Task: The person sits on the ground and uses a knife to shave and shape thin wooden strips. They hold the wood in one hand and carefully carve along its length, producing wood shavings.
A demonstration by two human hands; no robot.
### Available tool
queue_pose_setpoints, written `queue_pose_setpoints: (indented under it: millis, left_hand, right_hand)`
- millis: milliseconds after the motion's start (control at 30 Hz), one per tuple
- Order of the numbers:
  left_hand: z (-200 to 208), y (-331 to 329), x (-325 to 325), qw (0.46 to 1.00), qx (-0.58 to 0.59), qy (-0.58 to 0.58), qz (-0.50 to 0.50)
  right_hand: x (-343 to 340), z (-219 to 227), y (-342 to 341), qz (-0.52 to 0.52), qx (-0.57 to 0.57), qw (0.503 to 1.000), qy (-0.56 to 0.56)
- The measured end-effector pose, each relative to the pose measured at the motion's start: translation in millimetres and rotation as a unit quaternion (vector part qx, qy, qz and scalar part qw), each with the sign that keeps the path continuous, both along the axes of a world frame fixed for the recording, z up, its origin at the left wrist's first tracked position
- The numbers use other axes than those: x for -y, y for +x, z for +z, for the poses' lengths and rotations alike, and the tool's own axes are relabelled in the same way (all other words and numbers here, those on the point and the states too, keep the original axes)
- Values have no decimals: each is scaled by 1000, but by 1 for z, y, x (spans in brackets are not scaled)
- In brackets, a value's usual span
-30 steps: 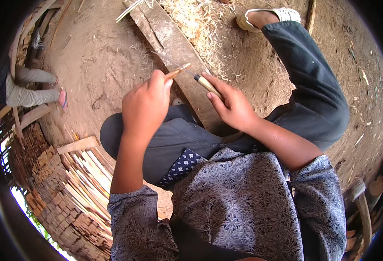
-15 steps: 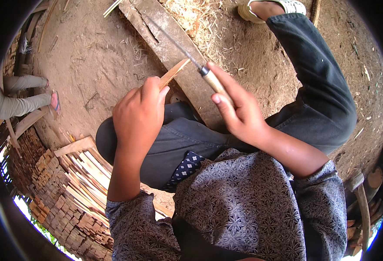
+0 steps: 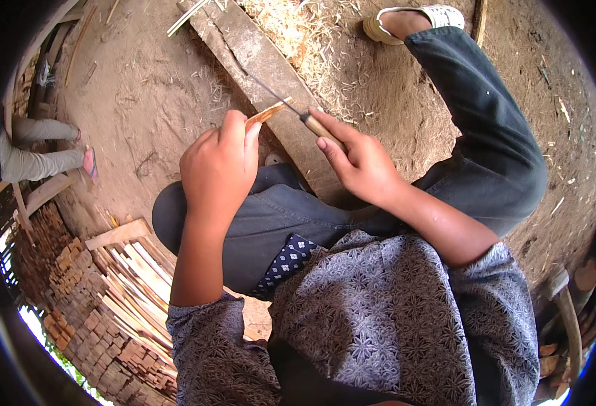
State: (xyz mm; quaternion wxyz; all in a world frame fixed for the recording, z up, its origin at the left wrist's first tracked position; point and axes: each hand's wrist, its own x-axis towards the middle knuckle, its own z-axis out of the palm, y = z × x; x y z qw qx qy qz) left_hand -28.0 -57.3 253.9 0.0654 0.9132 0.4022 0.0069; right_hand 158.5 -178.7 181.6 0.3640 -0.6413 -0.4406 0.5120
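My left hand (image 3: 220, 162) is closed round a short piece of wood (image 3: 269, 112), whose pale tapered end sticks out past the thumb toward the right. Most of that piece is hidden in the fist. In my right hand (image 3: 362, 162) is a knife (image 3: 325, 130) with a light wooden handle and a dark collar. Its long thin blade points up and to the left, crossing close by the tip of the wood; whether they touch I cannot tell. Both hands are above a thick plank (image 3: 271, 74) with a long crack in it.
Pale wood shavings (image 3: 298, 34) lie beyond the plank, and thin sticks (image 3: 188, 15) rest at its far end. Stacked wood blocks (image 3: 101, 338) and split strips (image 3: 132, 284) fill the lower left. A hammer-like tool (image 3: 565, 304) leans at right. Another person's legs (image 3: 47, 149) show at left.
The wood piece has turned in my left hand, showing a narrower, browner side. My right hand and the knife have shifted left, and the blade now crosses nearer the wood's tip.
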Motion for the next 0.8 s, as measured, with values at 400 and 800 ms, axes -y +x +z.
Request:
queue_pose_setpoints:
  millis: [400, 800]
  left_hand:
    - [-7, -1, -1, 999, 31, 5, 8]
    - [-11, 3, -3, 997, 81, -21, 0]
  right_hand:
    - [5, -5, -11, -86, -19, 980, 176]
    - [9, -1, -10, -113, -40, 983, 137]
